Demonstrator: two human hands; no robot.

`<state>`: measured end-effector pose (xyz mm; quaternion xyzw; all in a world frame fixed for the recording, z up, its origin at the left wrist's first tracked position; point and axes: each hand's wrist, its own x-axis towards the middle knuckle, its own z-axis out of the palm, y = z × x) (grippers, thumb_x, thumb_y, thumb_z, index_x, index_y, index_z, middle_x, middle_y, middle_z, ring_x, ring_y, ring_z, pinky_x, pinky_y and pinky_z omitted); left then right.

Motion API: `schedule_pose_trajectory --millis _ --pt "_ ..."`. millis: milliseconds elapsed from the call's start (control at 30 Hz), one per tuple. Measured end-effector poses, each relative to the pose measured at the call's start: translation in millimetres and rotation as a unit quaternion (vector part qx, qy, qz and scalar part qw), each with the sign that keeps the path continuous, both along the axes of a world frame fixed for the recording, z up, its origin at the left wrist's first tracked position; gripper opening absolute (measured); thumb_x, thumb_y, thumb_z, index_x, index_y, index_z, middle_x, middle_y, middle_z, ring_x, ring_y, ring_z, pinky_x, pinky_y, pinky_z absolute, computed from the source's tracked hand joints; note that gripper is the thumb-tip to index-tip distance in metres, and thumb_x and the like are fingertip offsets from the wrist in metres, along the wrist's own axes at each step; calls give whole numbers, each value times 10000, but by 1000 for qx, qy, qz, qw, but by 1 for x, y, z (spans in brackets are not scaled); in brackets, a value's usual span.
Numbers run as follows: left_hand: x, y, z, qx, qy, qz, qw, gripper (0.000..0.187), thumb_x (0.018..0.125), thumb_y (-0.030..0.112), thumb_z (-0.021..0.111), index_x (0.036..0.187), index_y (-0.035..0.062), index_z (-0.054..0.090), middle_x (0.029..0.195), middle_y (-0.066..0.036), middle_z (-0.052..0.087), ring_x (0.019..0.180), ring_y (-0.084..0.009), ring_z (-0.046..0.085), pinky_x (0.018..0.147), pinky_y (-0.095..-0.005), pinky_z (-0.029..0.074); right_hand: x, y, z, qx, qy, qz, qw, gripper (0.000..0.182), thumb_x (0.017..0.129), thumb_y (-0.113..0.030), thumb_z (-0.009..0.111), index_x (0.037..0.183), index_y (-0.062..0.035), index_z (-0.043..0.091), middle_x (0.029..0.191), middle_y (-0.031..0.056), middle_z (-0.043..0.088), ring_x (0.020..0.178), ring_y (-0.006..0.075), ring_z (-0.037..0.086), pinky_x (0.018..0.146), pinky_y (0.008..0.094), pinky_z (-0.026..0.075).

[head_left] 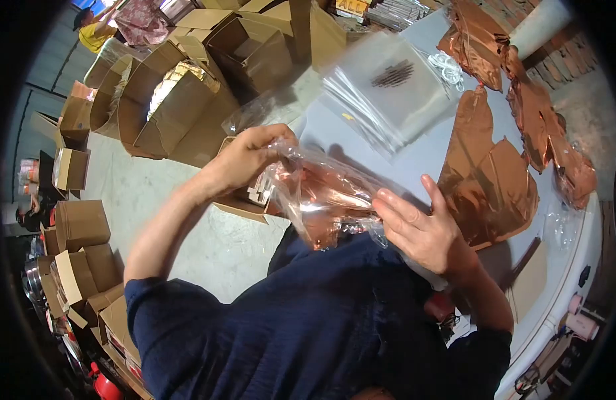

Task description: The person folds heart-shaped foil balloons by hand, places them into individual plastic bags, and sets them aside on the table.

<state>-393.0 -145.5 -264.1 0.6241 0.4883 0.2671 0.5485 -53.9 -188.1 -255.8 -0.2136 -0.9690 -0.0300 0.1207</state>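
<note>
A clear plastic bag with a shiny copper-coloured foil item (324, 200) inside is held in front of my chest. My left hand (258, 150) is closed on the bag's upper left end, its fingers bent over the plastic. At the bag's right end, my right hand (418, 230) has its fingers stretched out, fingertips against the plastic and the thumb apart. On the table (414, 163) behind lies a stack of flat clear bags (408, 87). To the right are a flat copper foil piece (488, 173) and crumpled copper foil pieces (534, 113).
Open cardboard boxes (181, 113) stand at the upper left; another open box (238, 210) is below my left hand. More boxes (81, 223) line the far left. White strings (446, 70) lie beside the bag stack. A person in yellow (96, 33) is at the top left.
</note>
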Motion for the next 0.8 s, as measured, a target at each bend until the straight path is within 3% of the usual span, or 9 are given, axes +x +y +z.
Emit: schedule_pose_trajectory --millis 33,200,267,400,433,467,567,600,800 --pt "2 -2 -4 -109 -51 62 991 119 939 61 509 1001 14 599 889 -5 614 789 -97 583 704 -260 496 0 1 0 -4 -3 -7 1000 185 836 -158 625 983 -83 708 1255 9 609 1353 135 399 1149 568 244" --pt "36 -10 -17 -253 -156 229 927 231 900 28 453 1080 12 597 931 -38 634 765 -113 607 701 -239 521 0 4 -2 -12 -32 -41 999 153 848 -130 619 950 -56 704 1193 22 643 1320 170 453 1122 553 295" --pt "40 -13 -15 -293 -193 220 910 244 903 35 449 1101 10 589 947 -48 640 776 -122 612 721 -246 530 -2 2 8 -4 -9 -43 999 152 833 -123 626 943 -47 698 1143 50 656 1272 195 498 1094 536 340" --pt "46 -11 -11 -300 -231 226 898 219 899 66 470 1081 33 588 961 -51 642 795 -131 624 700 -268 541 -16 -13 8 61 66 -35 995 174 795 -127 642 934 -33 688 1053 93 666 1158 234 570 1040 472 420" --pt "39 -9 -22 -304 -232 213 899 211 893 78 485 1073 41 590 964 -52 643 800 -134 628 694 -276 544 -26 -18 4 67 115 -7 991 223 744 -108 674 959 -50 693 1087 89 652 1075 251 587 964 422 456" --pt "36 -8 -27 -308 -233 200 901 204 888 91 500 1065 49 592 966 -54 644 806 -138 632 688 -283 548 -37 -23 0 61 144 12 988 243 763 -105 647 993 -40 688 1064 87 653 1075 252 589 961 383 461" --pt "51 -11 1 -359 -193 281 869 151 874 158 514 877 60 628 719 -19 588 538 -93 505 486 -225 406 -61 -27 -34 4 121 -23 992 349 791 -96 604 1131 -23 636 1068 84 620 1049 255 576 939 385 470" --pt "51 -12 1 -342 -201 281 874 151 872 157 512 859 60 626 707 -19 585 531 -91 499 477 -227 400 -65 -27 -56 -9 101 -55 993 388 797 -92 593 1177 -17 611 1073 84 607 1038 257 571 928 388 472" --pt "37 -3 -11 -312 -293 275 861 103 818 128 553 792 48 612 681 -14 575 494 -95 459 445 -236 377 -59 -21 -63 -48 132 -9 990 231 747 -115 633 975 -78 621 882 44 536 849 209 536 796 368 457"
